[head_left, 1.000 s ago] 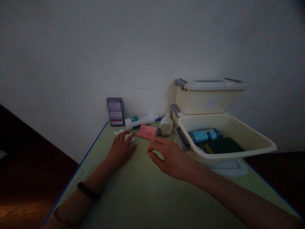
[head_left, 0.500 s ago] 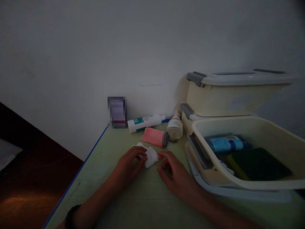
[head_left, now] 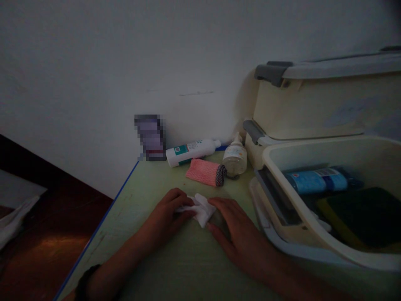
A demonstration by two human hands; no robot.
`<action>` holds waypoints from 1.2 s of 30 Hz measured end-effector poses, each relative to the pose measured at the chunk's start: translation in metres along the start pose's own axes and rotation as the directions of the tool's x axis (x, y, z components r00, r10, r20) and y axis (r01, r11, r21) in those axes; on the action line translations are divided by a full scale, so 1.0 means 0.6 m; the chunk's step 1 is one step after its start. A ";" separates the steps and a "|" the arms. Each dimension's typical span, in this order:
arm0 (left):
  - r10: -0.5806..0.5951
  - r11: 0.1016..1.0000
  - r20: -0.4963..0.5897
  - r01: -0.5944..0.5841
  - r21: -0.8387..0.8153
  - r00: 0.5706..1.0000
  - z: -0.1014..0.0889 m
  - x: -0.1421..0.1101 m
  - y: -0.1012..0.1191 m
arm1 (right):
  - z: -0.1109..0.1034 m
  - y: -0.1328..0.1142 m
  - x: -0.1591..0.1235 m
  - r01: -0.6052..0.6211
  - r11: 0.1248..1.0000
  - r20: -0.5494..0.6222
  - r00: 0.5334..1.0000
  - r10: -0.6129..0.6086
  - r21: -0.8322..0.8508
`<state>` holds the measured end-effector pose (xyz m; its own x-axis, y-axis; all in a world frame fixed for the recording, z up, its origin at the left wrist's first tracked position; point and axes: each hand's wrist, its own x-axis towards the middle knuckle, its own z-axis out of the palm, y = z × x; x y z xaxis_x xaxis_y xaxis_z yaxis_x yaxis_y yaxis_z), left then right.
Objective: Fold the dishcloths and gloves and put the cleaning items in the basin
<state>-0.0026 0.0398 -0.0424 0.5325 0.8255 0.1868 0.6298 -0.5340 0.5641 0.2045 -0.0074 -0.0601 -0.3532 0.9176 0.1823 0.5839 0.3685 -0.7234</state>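
Observation:
A white tissue (head_left: 203,211), crumpled and folded, is between my two hands just above or on the green tabletop. My left hand (head_left: 169,215) pinches its left end between thumb and fingers. From the other side, the fingertips and thumb of my right hand (head_left: 234,228) hold its right edge, with the palm hollow below. Just behind the tissue lies a folded pink cloth (head_left: 203,172) with a dark checked end.
Behind the cloth, a white bottle (head_left: 192,152) lies on its side by a clear pump bottle (head_left: 234,159). A pixelated upright panel (head_left: 152,138) leans on the wall. At right, an open cream bin (head_left: 316,146) holds a blue packet (head_left: 316,180) and a sponge (head_left: 360,217).
The tissue is more bunched, its folds twisted between my hands. My right hand has closed in on its right side. The view has shifted slightly, bringing the bin nearer.

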 end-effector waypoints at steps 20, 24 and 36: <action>-0.213 0.809 -0.437 -0.092 -0.580 0.874 -0.014 -0.002 -0.004 | -0.004 -0.022 0.001 0.185 0.954 -0.306 0.946 -0.107 0.238; -0.350 0.629 -0.288 -0.005 -0.777 0.891 -0.014 0.003 -0.010 | -0.005 -0.019 0.002 0.167 0.949 -0.290 0.953 -0.086 0.268; -0.257 0.788 0.075 0.254 -0.561 0.964 -0.011 -0.006 0.018 | -0.011 -0.022 -0.006 0.077 0.928 -0.061 0.996 -0.058 0.365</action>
<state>-0.0015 0.0324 -0.0321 0.3941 0.9187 -0.0251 0.3146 -0.1092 0.9429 0.2026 -0.0144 -0.0470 -0.3410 0.9021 0.2646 0.2482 0.3579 -0.9002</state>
